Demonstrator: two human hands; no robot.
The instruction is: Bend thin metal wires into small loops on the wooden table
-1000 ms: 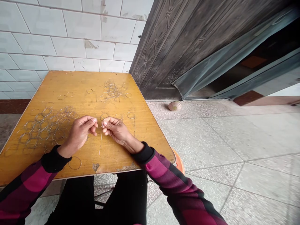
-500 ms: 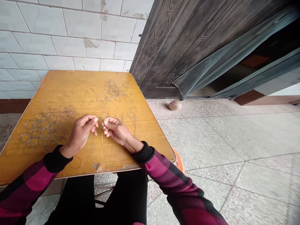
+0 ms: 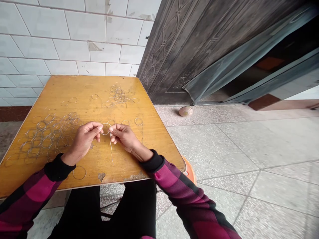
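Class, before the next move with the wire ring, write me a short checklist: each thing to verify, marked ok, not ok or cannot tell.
1. Right hand has a grip on the held wire ring: ok, pinched at its right side.
2. Left hand has the opposite side: ok, pinched there.
3. Wire tail hangs free of both palms: ok, it drops below the ring's right side.
4. Ring's joint is secure: cannot tell, too small and partly hidden.
5. Table has no stray ring near the left cuff: not ok, a loose ring lies beside it.

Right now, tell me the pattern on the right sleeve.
The right sleeve is checked in magenta, purple and black, best seen in the head view.
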